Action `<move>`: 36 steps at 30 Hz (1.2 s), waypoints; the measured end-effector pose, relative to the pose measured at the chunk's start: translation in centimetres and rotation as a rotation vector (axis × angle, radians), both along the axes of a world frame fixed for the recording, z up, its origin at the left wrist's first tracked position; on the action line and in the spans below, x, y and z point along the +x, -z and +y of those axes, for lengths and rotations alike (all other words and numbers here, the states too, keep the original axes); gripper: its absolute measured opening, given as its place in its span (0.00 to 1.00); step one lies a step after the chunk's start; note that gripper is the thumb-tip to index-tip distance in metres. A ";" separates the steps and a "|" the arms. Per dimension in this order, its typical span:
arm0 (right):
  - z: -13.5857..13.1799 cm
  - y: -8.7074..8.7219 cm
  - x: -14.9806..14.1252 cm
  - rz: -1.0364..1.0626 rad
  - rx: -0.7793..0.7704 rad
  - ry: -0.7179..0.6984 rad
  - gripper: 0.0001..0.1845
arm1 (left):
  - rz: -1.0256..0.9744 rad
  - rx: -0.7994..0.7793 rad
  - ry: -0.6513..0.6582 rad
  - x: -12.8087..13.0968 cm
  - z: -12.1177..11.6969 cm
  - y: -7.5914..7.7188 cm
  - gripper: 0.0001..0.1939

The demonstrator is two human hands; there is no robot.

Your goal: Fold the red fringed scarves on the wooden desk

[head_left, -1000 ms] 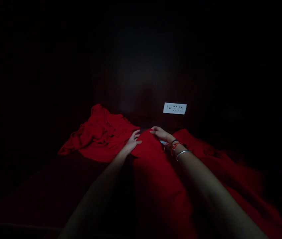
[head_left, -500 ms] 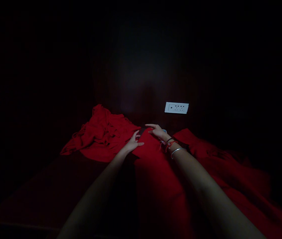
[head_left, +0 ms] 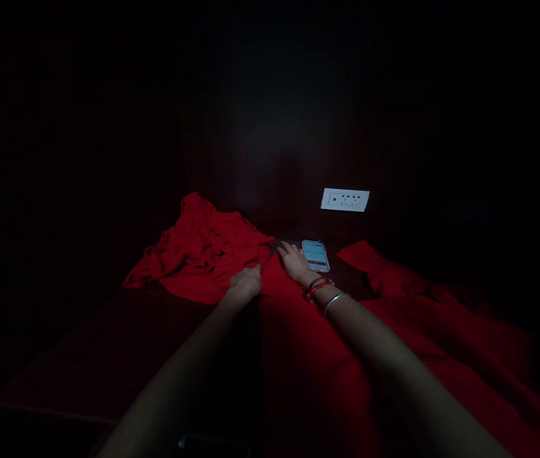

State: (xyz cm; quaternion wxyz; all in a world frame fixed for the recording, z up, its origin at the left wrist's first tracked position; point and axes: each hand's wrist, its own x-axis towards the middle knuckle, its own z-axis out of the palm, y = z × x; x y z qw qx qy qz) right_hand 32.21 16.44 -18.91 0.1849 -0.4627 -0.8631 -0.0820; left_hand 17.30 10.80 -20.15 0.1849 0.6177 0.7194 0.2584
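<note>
The room is very dark. A red cloth (head_left: pixel 298 343) lies stretched out in front of me on a dark surface. My left hand (head_left: pixel 245 281) rests on its far left corner with the fingers curled down onto the fabric. My right hand (head_left: pixel 293 261), with bangles and red threads at the wrist, lies flat on the cloth's far edge, fingers stretched out. A phone (head_left: pixel 316 254) with a lit screen lies just right of my right hand.
A crumpled red cloth with fringes (head_left: pixel 198 254) is heaped at the back left. More red fabric (head_left: pixel 394 273) lies to the right. A white socket plate (head_left: pixel 345 200) sits on the dark back wall. The dark surface (head_left: pixel 107 356) extends to the left.
My hands have pressed the raised far end of the red cloth down flat. The phone, hidden behind the cloth before, now shows. My right hand has opened flat.
</note>
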 end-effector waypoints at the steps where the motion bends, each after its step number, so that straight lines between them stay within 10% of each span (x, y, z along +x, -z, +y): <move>1: -0.8 -0.2 0.1 -0.010 0.024 0.021 0.22 | -0.007 -0.010 0.008 0.0 0.0 0.0 0.21; 11: -11.1 1.3 3.6 -0.173 -0.387 -0.047 0.33 | 0.266 0.020 0.139 0.4 -0.8 -0.6 0.20; 27: -14.2 0.6 6.2 -0.227 -0.429 -0.132 0.32 | 0.412 0.302 0.244 1.2 -1.5 0.0 0.22; 31: -13.7 0.4 6.3 -0.229 -0.459 -0.102 0.35 | 0.510 -0.004 0.502 2.0 -1.6 0.2 0.27; 36: -12.1 0.3 6.4 -0.267 -0.495 0.084 0.40 | 0.535 -0.194 0.470 2.0 -1.3 0.0 0.35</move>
